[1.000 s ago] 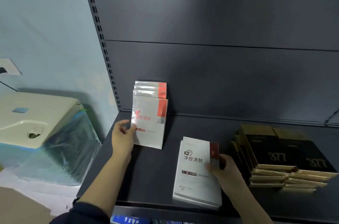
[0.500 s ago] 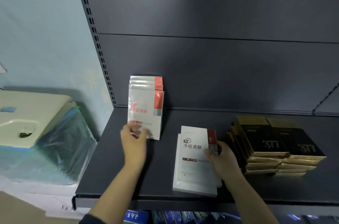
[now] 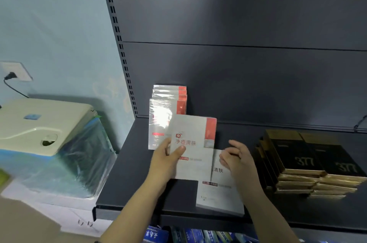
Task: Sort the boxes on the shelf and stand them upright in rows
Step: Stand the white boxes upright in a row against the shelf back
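White box [image 3: 191, 143] is off the shelf [image 3: 123, 187], raised and tilted near-upright, printed face toward the camera, red strip at its top right. Left hand [image 3: 165, 160] grips its lower left edge, thumb across the front, fingers behind; my read is that holding it low keeps the top free to lean against the row. Target is likely the upright row of same white boxes [image 3: 167, 111] just behind it, at the shelf's back left against the back panel, so faces line up.

Right hand [image 3: 235, 158] is loose, fingers half curled, grasping nothing, hovering over the flat white stack [image 3: 219, 189] at the shelf's front edge (probably lined up for the next box).

Black-and-gold boxes [image 3: 311, 161] lie flat in two side-by-side stacks at the right, well apart, not yet stood up.

Off the shelf to the left: a cream appliance [image 3: 39, 123] in plastic wrap, wall socket [image 3: 15, 70] with a plug in it.
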